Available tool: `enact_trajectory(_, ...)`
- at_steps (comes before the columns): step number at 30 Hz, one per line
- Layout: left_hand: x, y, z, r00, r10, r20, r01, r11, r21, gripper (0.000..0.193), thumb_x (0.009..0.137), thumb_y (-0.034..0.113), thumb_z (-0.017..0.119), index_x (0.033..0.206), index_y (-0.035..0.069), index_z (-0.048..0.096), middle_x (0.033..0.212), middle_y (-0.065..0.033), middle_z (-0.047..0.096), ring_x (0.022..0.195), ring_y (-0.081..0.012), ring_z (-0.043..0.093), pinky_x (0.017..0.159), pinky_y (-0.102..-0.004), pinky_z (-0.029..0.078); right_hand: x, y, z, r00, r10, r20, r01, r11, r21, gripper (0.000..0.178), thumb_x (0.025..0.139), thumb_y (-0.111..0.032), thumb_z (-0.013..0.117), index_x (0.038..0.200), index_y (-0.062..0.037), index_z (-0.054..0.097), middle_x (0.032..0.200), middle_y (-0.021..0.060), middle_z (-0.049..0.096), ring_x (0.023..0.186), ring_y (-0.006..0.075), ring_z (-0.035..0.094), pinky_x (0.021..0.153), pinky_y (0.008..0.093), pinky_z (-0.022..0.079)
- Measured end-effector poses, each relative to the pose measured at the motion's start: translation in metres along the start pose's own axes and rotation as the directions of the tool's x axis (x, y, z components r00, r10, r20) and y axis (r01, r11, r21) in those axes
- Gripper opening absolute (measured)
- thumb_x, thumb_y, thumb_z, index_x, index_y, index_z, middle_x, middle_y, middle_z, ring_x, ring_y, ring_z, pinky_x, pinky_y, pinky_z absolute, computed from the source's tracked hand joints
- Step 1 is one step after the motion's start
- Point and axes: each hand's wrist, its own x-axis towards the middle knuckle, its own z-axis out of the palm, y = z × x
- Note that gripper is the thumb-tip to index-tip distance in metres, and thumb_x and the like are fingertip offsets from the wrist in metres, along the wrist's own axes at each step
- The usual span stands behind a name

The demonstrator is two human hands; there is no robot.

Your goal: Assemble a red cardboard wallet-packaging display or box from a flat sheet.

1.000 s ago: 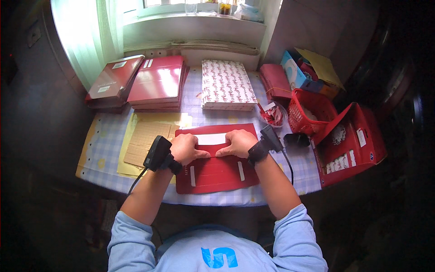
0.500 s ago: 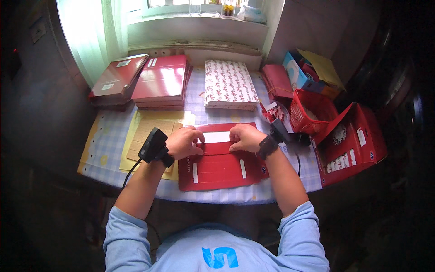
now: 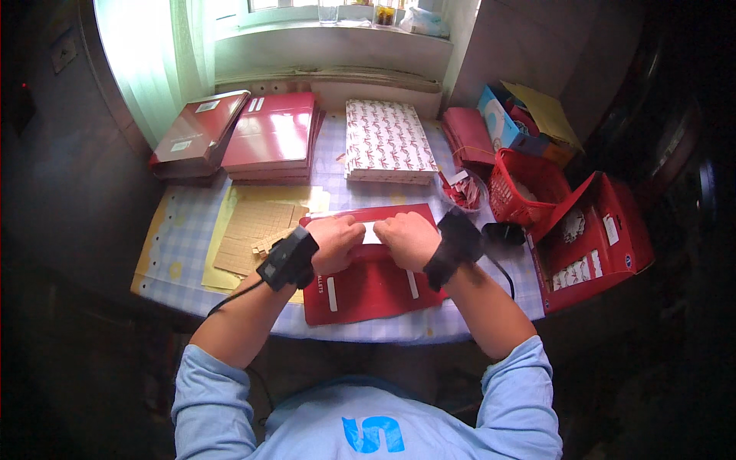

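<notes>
A flat red cardboard sheet (image 3: pixel 372 290) with white slots lies at the table's near edge. Across its upper part runs a white strip (image 3: pixel 371 233), partly covered by my fingers. My left hand (image 3: pixel 336 244) is closed over the strip's left end, its fingers curled onto the card. Close beside it, my right hand (image 3: pixel 412 241) is curled at the strip's right end in the same way. Thumbs and fingertips are mostly hidden under both hands. Small tan stickers on a sheet (image 3: pixel 253 234) lie left of my left wrist.
Red card stacks (image 3: pixel 272 138) and a patterned white stack (image 3: pixel 389 142) line the back. At right stand a red basket (image 3: pixel 529 211), a clear tub of small red and white pieces (image 3: pixel 462 192), a blue box (image 3: pixel 502 123) and an open red box (image 3: pixel 632 245).
Both hands have drawn closer together along the white strip, and their fingers have curled in. My wrists have turned, and the left forearm has shifted right.
</notes>
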Motion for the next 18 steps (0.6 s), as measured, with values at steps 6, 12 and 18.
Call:
enact_trajectory(6,-0.019,0.016,0.021,0.983,0.123,-0.135,-0.053,0.9,0.432,0.007,0.079,0.013,0.059,0.083,0.008,0.058,0.083,-0.0071,0.061,0.077,-0.0233,0.065,0.065,-0.0364,0.049,-0.023,-0.007,0.029,0.89,-0.332,-0.313,0.226,0.916,-0.331,0.01,0.08,-0.015,0.056,0.086,-0.0075,0.058,0.075,0.0057,0.06,0.071,0.0202,0.061,0.064,0.034,0.045)
enact_trajectory(12,-0.045,0.012,0.034,0.939,0.248,-0.239,-0.112,0.876,0.469,0.026,0.08,0.015,0.061,0.103,0.005,0.062,0.08,-0.0051,0.059,0.077,-0.0211,0.063,0.066,-0.034,0.05,-0.04,-0.024,0.042,0.867,-0.291,-0.404,0.094,0.892,-0.442,0.017,0.078,-0.012,0.057,0.091,-0.0017,0.06,0.073,0.0053,0.058,0.068,0.019,0.059,0.062,0.0315,0.045)
enact_trajectory(18,-0.031,-0.004,0.024,0.988,0.063,-0.144,-0.023,0.965,0.261,0.015,0.079,0.009,0.062,0.092,0.004,0.062,0.084,-0.009,0.059,0.081,-0.0278,0.064,0.066,-0.0387,0.054,-0.026,-0.014,0.032,0.881,-0.236,-0.41,0.132,0.955,-0.266,0.006,0.075,-0.01,0.059,0.074,-0.0054,0.061,0.072,0.0066,0.06,0.069,0.0215,0.061,0.063,0.033,0.048)
